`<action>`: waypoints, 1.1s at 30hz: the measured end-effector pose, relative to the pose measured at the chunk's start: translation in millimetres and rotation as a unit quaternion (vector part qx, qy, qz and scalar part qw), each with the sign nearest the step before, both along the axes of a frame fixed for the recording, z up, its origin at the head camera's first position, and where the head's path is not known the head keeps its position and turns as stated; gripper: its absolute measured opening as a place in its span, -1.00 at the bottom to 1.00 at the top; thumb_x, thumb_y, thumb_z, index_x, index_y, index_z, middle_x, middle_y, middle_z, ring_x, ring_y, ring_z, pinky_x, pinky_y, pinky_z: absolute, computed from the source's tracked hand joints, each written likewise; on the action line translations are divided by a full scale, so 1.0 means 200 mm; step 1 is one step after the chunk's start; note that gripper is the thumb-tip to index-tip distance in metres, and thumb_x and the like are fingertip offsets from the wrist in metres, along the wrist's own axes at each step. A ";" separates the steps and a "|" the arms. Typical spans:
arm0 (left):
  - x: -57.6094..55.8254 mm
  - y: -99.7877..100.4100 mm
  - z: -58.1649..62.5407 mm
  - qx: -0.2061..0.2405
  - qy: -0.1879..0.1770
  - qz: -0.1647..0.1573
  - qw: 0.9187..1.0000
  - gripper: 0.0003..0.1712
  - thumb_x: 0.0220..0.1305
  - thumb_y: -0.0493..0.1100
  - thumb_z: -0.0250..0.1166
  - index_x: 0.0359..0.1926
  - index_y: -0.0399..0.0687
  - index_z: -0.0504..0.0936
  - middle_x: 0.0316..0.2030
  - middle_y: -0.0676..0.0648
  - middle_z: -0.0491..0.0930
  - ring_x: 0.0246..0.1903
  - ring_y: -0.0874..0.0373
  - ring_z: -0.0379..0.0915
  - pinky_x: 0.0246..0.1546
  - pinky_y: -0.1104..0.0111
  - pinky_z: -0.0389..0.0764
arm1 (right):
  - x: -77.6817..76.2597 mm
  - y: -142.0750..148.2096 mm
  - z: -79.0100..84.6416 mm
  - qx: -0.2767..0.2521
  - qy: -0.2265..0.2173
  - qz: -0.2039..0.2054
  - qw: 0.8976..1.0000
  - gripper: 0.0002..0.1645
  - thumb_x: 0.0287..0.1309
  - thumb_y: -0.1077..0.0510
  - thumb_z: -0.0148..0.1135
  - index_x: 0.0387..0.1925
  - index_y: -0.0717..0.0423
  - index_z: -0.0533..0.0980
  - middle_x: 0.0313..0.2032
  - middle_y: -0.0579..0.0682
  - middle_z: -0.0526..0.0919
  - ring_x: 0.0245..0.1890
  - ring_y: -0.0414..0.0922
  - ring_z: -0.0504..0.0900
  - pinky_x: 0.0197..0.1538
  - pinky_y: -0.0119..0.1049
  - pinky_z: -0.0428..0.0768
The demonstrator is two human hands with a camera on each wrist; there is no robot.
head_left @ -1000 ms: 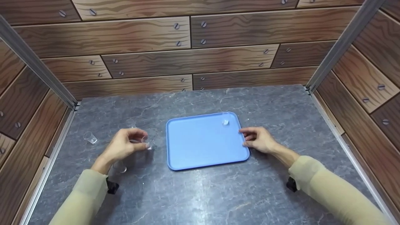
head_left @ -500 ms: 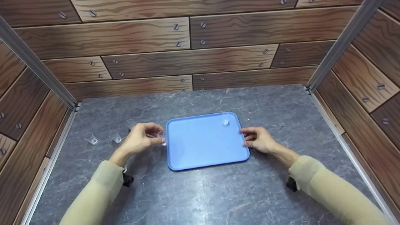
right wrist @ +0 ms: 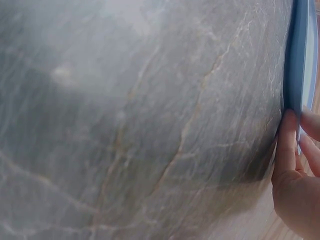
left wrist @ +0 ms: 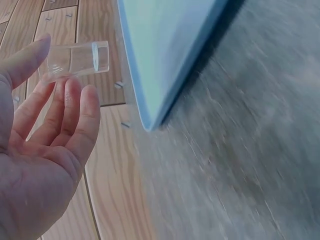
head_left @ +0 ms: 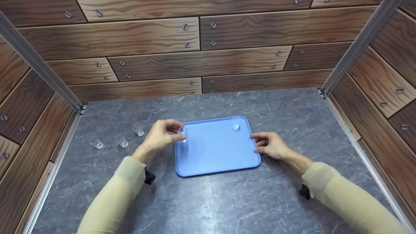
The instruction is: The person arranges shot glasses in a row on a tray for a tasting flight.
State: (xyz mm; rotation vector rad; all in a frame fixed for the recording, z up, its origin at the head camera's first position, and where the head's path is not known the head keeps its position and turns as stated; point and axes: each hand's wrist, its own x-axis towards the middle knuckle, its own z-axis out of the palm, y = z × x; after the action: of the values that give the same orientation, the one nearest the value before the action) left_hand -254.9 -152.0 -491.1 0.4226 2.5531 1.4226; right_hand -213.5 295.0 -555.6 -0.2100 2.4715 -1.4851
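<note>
My left hand (head_left: 161, 136) holds a small clear shot glass (head_left: 182, 131) between thumb and fingertips, over the far left part of the blue tray (head_left: 214, 151). In the left wrist view the glass (left wrist: 80, 58) looks empty, its thick base pointing away from the palm and toward the tray's side. Another clear shot glass (head_left: 236, 125) stands on the tray near its far right corner. At the tray's right edge, my right hand (head_left: 272, 145) grips the rim. The right wrist view has the thumb and fingers on either side of that rim (right wrist: 296, 65).
Left of the tray, a slanting row of clear shot glasses stands on the grey marbled table (head_left: 208, 201): a near-left one (head_left: 96, 142), a middle one (head_left: 121, 141) and a far one (head_left: 138, 129). Wood-patterned walls (head_left: 156, 37) enclose the back and sides.
My left hand has carried the shot glass rightward and slightly away, from the table beside the tray to above it. Glasses it had covered now show. The right hand stays at the rim.
</note>
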 end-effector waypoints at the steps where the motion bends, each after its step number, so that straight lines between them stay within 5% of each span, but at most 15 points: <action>1: -0.01 0.02 0.00 -0.002 0.003 0.001 1.000 -0.55 0.26 -0.13 0.68 0.13 -0.17 0.84 0.02 -0.19 0.85 -0.05 0.08 0.76 -0.03 0.34 0.74 | 0.00 0.00 0.00 0.002 0.000 0.000 1.000 -0.31 0.25 0.46 0.52 0.40 0.46 0.57 0.08 0.42 0.74 -0.06 -0.16 0.73 -0.13 -0.56 0.72; 10: -0.07 0.17 -0.01 0.008 0.016 0.019 1.000 -0.59 0.28 -0.13 0.68 0.12 -0.05 0.85 0.00 -0.10 0.85 -0.02 0.04 0.75 0.03 0.25 0.72 | 0.00 0.00 -0.01 0.006 0.006 -0.001 1.000 -0.32 0.25 0.47 0.51 0.40 0.46 0.58 0.06 0.43 0.75 -0.07 -0.14 0.73 -0.16 -0.55 0.72; 33: -0.14 0.50 -0.10 0.021 0.010 0.026 0.999 -0.52 0.31 -0.14 0.67 0.21 -0.12 0.83 0.04 -0.10 0.86 0.06 0.00 0.77 0.15 0.11 0.78 | -0.01 0.00 -0.02 -0.015 0.003 0.000 1.000 -0.31 0.21 0.50 0.49 0.38 0.50 0.57 0.02 0.42 0.74 -0.12 -0.25 0.69 -0.16 -0.55 0.73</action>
State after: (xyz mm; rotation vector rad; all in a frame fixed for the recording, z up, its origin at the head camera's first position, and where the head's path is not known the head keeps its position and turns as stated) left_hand -283.1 -52.0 -511.9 0.3812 2.5709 1.5004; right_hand -215.2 295.2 -559.6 -0.2213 2.4553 -1.5242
